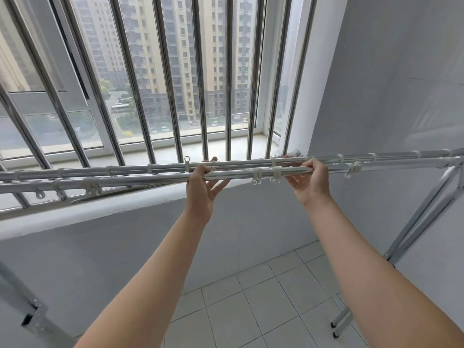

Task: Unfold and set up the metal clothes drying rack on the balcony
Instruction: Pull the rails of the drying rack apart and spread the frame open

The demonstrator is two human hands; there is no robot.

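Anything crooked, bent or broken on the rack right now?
Nothing looks broken. The two top bars run side by side, level with each other, both hands gripping the near one. The white clips sit bunched unevenly along it; their hooks point different ways.

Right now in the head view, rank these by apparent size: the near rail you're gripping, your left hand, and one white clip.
1. near rail, spanning almost the whole frame.
2. left hand, gripping that rail.
3. white clip, by far the smallest.
All sit at about the same depth, so the ranking seems reliable.
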